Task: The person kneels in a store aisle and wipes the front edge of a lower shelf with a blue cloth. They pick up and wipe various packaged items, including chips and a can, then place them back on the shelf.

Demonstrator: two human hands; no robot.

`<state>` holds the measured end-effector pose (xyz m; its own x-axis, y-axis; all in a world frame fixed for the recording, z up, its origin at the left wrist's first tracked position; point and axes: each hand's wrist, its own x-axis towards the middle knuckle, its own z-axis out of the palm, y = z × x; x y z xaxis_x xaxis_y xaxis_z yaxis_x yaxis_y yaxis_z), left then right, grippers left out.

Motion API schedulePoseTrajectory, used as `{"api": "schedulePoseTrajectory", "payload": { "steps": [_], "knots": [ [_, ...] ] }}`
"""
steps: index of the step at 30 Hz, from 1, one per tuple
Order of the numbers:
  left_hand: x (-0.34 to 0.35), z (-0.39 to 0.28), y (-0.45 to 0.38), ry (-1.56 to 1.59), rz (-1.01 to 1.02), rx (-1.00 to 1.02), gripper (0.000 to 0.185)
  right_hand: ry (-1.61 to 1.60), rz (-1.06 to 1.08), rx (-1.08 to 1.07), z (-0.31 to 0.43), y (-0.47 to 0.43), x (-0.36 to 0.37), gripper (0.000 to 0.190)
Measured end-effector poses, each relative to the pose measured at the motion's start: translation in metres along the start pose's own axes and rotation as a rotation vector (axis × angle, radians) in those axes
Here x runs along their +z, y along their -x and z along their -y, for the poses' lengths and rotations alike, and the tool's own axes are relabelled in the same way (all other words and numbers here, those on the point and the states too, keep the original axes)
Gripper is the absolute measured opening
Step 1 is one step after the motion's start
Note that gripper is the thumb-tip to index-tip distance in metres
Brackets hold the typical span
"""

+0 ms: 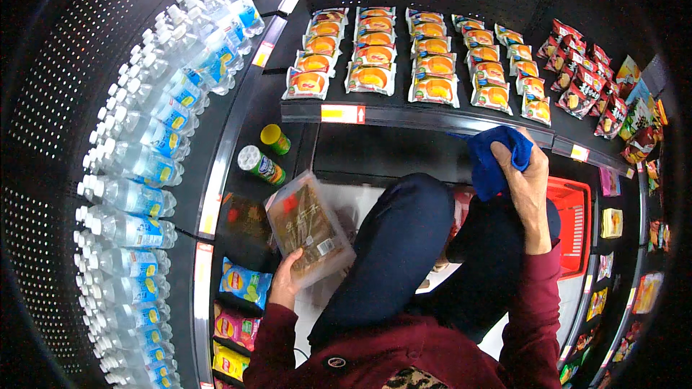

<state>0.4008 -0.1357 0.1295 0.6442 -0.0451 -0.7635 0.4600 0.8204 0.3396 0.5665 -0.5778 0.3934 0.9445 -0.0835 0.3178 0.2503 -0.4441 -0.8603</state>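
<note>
My left hand (287,278) holds a flat, translucent plastic food package (311,227) with brown contents by its lower edge, tilted over the gap beside my left knee. A blue cloth (494,159) is bunched in my right hand (521,173), in front of the edge of the shelf with wrapped buns (432,86). On the lower shelf at the left stand a canister with a yellow lid (275,139) and a green canister with a whitish top (261,165). Another dark package (246,221) lies close to the left of the held one.
Rows of water bottles (135,194) fill the left shelf. Chip bags (245,283) lie below it, near my left sleeve. Dark red snack bags (581,84) are at the upper right. A red shopping basket (584,216) stands beyond my right knee, with more shelved snacks to its right.
</note>
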Motion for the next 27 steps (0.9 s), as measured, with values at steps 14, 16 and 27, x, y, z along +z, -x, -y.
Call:
{"api": "schedulePoseTrajectory", "payload": {
  "steps": [14, 16, 27],
  "knots": [
    [0.184, -0.060, -0.172, -0.392, 0.174, 0.196, 0.053, 0.109, 0.015, 0.059, 0.006, -0.010, 0.018, 0.019],
    [0.190, -0.046, -0.209, -0.334, 0.261, 0.198, 0.050, 0.156, 0.008, 0.041, 0.005, -0.013, 0.024, 0.017],
    [0.124, -0.009, -0.302, -0.880, -0.017, 0.603, 0.043, 0.217, 0.068, 0.046, 0.005, -0.024, 0.047, 0.017]
  ]
}}
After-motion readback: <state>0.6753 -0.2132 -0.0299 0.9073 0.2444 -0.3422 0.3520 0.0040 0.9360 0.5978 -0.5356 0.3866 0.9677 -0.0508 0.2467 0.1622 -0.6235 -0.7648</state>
